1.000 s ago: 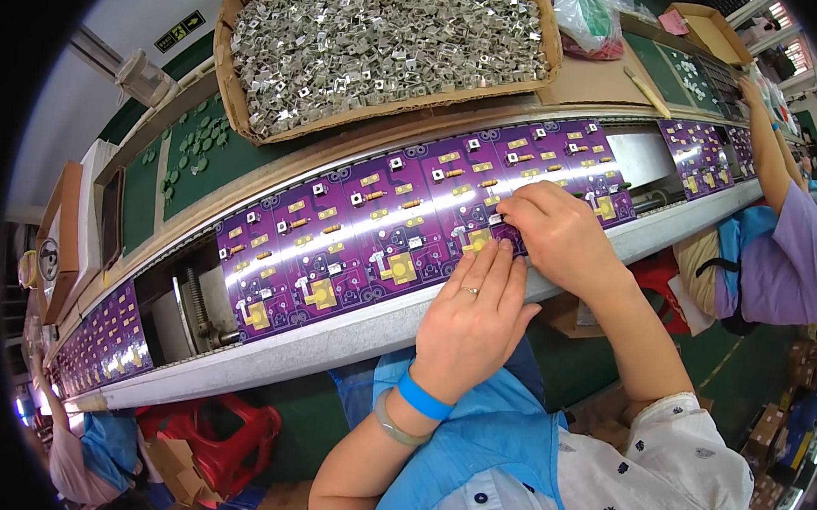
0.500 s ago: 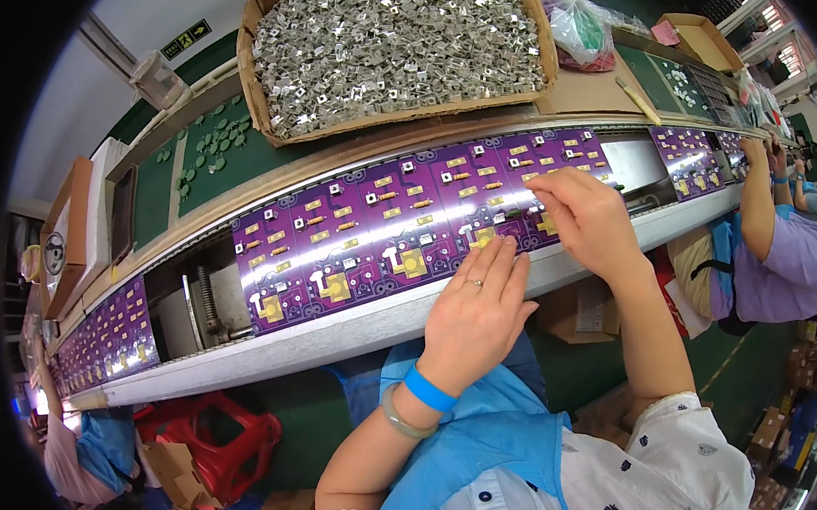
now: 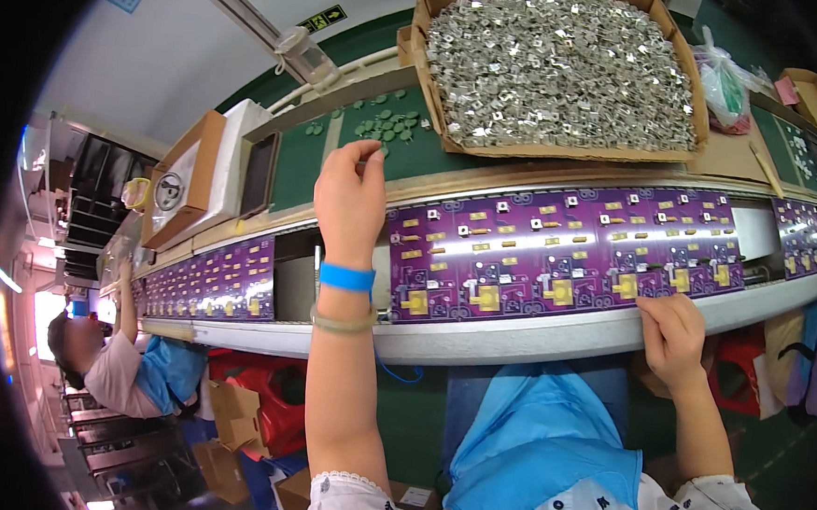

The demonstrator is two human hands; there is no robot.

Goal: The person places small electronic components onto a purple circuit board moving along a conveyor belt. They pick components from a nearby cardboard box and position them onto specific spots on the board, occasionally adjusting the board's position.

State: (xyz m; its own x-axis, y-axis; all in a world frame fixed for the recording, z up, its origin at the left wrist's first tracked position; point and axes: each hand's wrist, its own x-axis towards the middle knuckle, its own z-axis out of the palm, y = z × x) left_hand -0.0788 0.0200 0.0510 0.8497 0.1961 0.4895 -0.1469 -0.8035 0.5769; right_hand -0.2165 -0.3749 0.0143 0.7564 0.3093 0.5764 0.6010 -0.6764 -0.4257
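Observation:
My left hand [image 3: 351, 200], with a blue band [image 3: 346, 277] and a pale bangle at the wrist, reaches across the line to the green work surface. Its thumb and fingers are bent together beside a scatter of small green disc-shaped parts [image 3: 388, 126]; whether one is between the fingertips is hidden. Lower right, my right hand [image 3: 675, 337] is at the near edge of the purple circuit board panel [image 3: 539, 263], fingers curled together. Anything in them is too small to make out. The panel carries resistors, small white-topped square parts and yellowish pads.
A cardboard box [image 3: 564, 152] heaped with small metal pieces stands behind the panel. Another purple panel [image 3: 215, 281] lies further left on the line, past a gap. The metal rail [image 3: 516, 334] runs along the front. Co-workers [image 3: 131, 360] sit at both sides; a red stool [image 3: 278, 406] stands below.
My left hand has left the panel and reached up left to the green discs. My right hand has drawn back from over the panel to its near edge. The view has swung left.

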